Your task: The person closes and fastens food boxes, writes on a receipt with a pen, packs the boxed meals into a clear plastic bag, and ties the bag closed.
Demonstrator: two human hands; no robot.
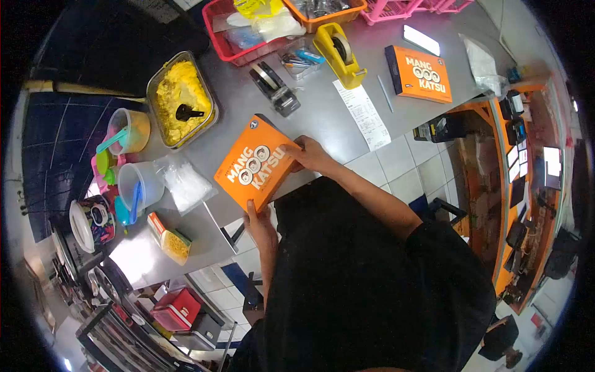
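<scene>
An orange food box (pixel 257 162) printed "MANG KATSU" is held in front of me at the counter's edge, its lid closed and its printed face up. The fingers of my right hand (pixel 308 155) grip its right side. At the lower corner, my left hand (pixel 260 226) holds it with the thumb on top and the other fingers underneath, mostly hidden. Beyond the box lies a black tape dispenser (pixel 274 88). A second orange box (pixel 420 74) rests farther right, and a long paper receipt (pixel 362 116) lies between them.
Left on the steel counter (pixel 229 80) are a glass tray of yellow food (pixel 180 93), plastic tubs (pixel 139 186), a clear bag (pixel 186 185) and an opened carton (pixel 169 240). At the back stand a yellow tape dispenser (pixel 339 54) and a red basket (pixel 226 46). Another person (pixel 501 338) is far right.
</scene>
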